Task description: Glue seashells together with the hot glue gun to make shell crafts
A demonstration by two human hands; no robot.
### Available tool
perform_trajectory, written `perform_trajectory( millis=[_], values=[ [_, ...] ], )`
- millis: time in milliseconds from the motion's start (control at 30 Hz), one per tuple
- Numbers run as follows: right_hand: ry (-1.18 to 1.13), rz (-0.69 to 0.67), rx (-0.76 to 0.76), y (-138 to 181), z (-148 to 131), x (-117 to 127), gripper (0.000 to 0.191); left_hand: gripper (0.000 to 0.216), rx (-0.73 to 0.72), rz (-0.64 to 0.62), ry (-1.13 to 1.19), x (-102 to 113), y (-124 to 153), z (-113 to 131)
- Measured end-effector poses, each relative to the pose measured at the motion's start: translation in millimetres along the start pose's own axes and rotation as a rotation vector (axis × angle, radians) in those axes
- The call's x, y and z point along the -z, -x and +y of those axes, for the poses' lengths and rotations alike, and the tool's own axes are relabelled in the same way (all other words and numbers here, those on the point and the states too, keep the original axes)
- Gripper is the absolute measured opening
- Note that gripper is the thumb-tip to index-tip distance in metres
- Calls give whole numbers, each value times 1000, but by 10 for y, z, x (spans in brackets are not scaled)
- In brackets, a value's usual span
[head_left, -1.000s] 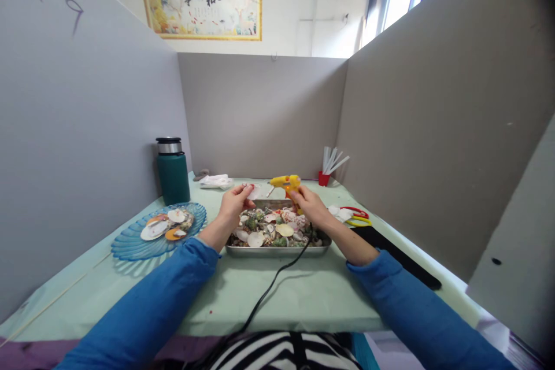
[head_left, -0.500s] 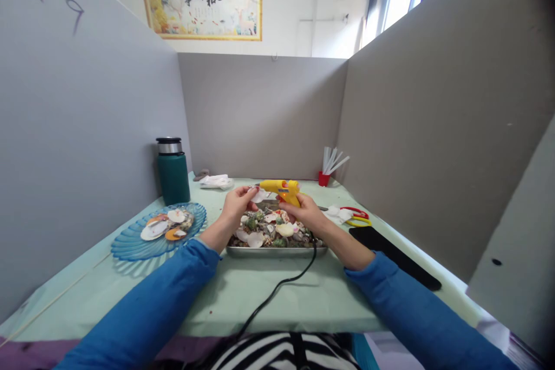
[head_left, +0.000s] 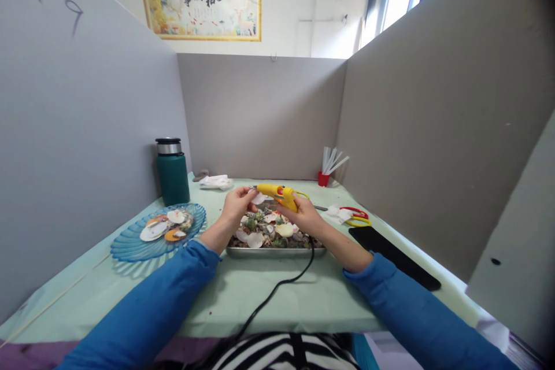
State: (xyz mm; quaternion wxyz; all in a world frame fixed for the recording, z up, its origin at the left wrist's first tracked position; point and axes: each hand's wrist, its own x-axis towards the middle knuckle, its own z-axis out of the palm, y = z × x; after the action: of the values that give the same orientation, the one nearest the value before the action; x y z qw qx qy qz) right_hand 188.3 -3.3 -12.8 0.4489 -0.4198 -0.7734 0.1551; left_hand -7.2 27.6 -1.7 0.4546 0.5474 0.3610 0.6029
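Note:
Between the fingertips of my left hand (head_left: 235, 206) is a pale seashell (head_left: 259, 198), pinched at its edge. My right hand (head_left: 302, 213) is wrapped round the handle of a yellow hot glue gun (head_left: 277, 192), whose nozzle points left and meets or nearly meets the shell; the exact contact is too small to tell. Both hands hover over a metal tray (head_left: 277, 252) filled with many mixed shells (head_left: 284, 230). From the glue gun a black cord (head_left: 277, 286) runs down across the table toward my body.
At the left, a blue scalloped plate (head_left: 130, 245) bears several shells, with a green bottle (head_left: 173, 178) behind it. A plastic packet (head_left: 215, 182) and a red cup (head_left: 323, 179) of glue sticks stand at the back. Red-and-yellow-handled scissors (head_left: 359, 219) and a black mat (head_left: 394, 257) lie right.
The glue gun has tilted, its rear end dropping and its nozzle shifting slightly left over the shell. My left hand stays almost still, keeping the shell.

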Motion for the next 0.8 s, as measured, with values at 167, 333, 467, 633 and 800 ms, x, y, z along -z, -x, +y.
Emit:
perform_trajectory(
  millis=[167,333,467,633,800],
  values=[
    [94,18,30,0,24,-9,31,32,-3,20,2,8,-9,3],
    [108,33,52,7,4,-6,29,32,9,18,11,6,-2,13],
    [101,32,68,13,-20,-6,25,31,7,23,6,4,-5,12],
    [131,39,57,20,-28,-5,24,31,5,30,2,0,-4,20],
    [146,36,45,27,-26,-8,22,33,9,52,8,-7,8,42]
  ],
)
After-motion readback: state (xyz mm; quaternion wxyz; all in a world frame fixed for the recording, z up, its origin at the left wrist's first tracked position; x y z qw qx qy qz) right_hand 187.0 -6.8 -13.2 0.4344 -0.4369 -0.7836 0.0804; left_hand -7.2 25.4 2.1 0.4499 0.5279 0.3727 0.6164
